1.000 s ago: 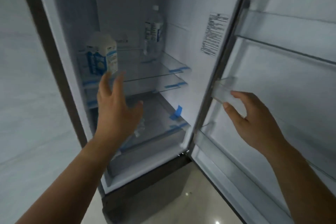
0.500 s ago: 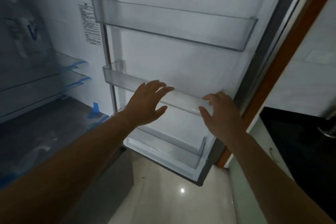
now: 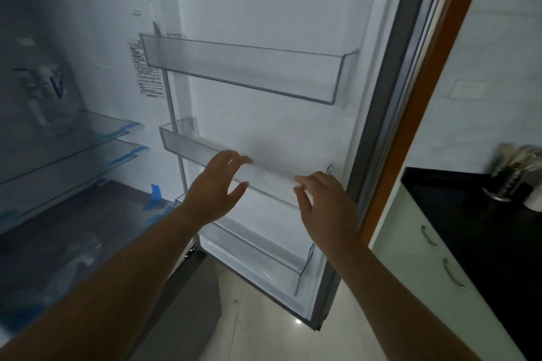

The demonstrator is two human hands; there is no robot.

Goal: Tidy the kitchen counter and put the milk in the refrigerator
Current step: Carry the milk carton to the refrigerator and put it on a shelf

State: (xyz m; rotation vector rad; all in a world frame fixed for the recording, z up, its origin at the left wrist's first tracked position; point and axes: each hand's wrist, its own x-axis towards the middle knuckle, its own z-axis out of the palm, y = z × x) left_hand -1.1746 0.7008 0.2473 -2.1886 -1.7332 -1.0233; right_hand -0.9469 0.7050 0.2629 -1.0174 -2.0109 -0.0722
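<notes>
The refrigerator door [image 3: 264, 23] stands wide open with clear plastic bins on its inside. My left hand [image 3: 217, 184] reaches to the middle door bin [image 3: 187, 146], fingers straight over its front rim. My right hand [image 3: 325, 202] is at the same bin's right end, fingers loosely spread and touching the rim. Neither hand holds anything. A water bottle [image 3: 44, 88] shows blurred on a glass shelf at the far left. The milk carton is out of view.
An upper door bin [image 3: 243, 67] and a lower door bin [image 3: 264, 249] flank the middle one. Glass shelves [image 3: 88, 138] with blue tape fill the fridge interior on the left. A black counter [image 3: 469, 214] with a metal utensil holder [image 3: 510, 182] lies to the right.
The view swung right from the fridge interior to the door. My left hand left the milk carton's shelf and joined my right hand at the middle door bin.
</notes>
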